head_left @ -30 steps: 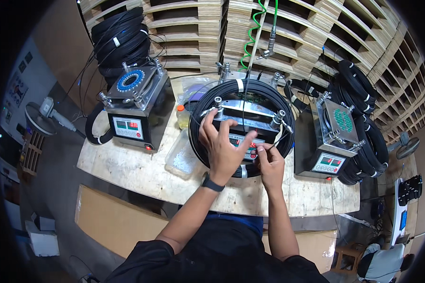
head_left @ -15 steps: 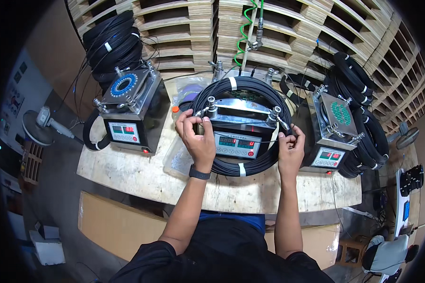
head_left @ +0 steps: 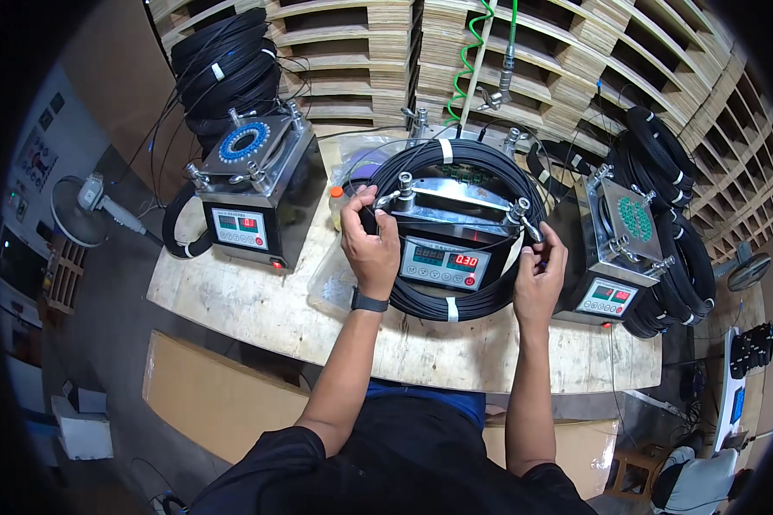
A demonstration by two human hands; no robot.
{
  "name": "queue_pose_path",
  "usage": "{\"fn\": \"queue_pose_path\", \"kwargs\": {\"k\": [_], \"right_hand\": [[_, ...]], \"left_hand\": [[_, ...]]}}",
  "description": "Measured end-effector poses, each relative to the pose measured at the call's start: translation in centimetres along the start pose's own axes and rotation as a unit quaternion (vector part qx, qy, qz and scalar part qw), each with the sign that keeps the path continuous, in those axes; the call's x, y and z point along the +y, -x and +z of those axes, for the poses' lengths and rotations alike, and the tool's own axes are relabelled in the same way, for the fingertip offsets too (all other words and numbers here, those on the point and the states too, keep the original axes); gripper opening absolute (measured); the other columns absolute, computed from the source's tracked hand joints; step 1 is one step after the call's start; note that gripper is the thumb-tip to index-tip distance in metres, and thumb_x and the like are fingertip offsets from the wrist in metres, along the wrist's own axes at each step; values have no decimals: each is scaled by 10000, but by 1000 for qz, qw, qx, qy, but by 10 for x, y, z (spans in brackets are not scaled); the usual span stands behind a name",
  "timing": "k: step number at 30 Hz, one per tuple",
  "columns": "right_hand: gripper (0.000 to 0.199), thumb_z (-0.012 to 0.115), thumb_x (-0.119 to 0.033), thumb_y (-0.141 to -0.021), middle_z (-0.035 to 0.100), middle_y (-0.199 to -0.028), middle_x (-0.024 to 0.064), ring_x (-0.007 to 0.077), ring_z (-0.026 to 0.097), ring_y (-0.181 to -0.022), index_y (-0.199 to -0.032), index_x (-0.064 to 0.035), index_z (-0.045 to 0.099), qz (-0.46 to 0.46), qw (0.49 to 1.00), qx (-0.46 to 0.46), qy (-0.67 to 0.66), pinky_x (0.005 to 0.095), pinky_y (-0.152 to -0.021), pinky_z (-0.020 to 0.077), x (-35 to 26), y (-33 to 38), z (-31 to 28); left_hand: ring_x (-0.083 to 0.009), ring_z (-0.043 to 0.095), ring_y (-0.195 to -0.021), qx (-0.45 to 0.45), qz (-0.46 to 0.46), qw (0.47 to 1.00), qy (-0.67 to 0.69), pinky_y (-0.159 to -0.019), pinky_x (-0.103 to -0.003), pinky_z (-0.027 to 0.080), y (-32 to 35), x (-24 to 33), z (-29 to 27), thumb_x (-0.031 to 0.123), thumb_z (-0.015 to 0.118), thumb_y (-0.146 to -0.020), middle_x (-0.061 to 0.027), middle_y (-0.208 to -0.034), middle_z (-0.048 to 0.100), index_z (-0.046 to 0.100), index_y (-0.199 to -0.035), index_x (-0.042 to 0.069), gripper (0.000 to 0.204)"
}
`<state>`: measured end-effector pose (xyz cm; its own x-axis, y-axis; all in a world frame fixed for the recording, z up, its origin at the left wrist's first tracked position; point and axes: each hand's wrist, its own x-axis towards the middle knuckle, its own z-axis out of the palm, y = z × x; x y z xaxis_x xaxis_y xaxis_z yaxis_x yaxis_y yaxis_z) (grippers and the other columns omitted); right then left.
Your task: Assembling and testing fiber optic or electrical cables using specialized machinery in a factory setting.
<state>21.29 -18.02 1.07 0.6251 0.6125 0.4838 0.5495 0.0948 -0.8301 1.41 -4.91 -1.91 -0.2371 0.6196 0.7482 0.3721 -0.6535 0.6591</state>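
A black box-shaped machine (head_left: pixel 445 257) with a metal top plate and a red digital display stands at the middle of the worktable (head_left: pixel 258 313). A large coil of black cable (head_left: pixel 481 163) with white ties lies around it. My left hand (head_left: pixel 368 245) grips the coil at the machine's left front corner, beside a metal clamp knob (head_left: pixel 404 184). My right hand (head_left: pixel 541 273) holds the coil at the right front corner, just below another clamp knob (head_left: pixel 519 209).
A similar machine (head_left: pixel 253 193) with a blue ring on top stands at the left, another (head_left: pixel 618 257) at the right, both with black cable coils beside them. Wooden pallets (head_left: pixel 361 51) are stacked behind. A green coiled air hose (head_left: pixel 464 60) hangs down. A fan (head_left: pixel 82 206) stands at the left.
Both hands moved apart from the machine's front panel out to the left and right sides of the coil, and now grip it there.
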Motion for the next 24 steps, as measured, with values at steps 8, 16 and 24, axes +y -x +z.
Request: {"fn": "queue_pose_path", "kwargs": {"k": [8, 16, 24], "right_hand": [[382, 636, -68, -946, 527, -1034, 50, 89, 450, -756, -1320, -14, 589, 24, 999, -14, -29, 229, -708, 438, 8, -2, -2], [358, 650, -87, -949, 537, -1024, 39, 77, 440, -738, -1297, -14, 609, 30, 999, -10, -21, 215, -685, 422, 10, -3, -2], [340, 655, -79, -946, 562, -975, 22, 66, 440, -715, -1277, -8, 623, 30, 999, 6, -7, 202, -658, 416, 15, -5, -1]], "left_hand": [[-241, 619, -1189, -37, -109, 984, 134, -989, -319, 470, 1, -4, 1, -40, 515, -917, -271, -1427, 550, 504, -1126, -26, 210], [-344, 519, -1365, -23, -142, 978, 155, -1072, -355, 418, 3, -12, -6, 11, 614, -895, -329, -1418, 532, 563, -1003, -53, 135], [-359, 480, -1399, -115, -85, 977, 159, -1141, -397, 353, -9, -11, -21, 5, 580, -920, -241, -1412, 579, 612, -1005, -62, 113]]}}
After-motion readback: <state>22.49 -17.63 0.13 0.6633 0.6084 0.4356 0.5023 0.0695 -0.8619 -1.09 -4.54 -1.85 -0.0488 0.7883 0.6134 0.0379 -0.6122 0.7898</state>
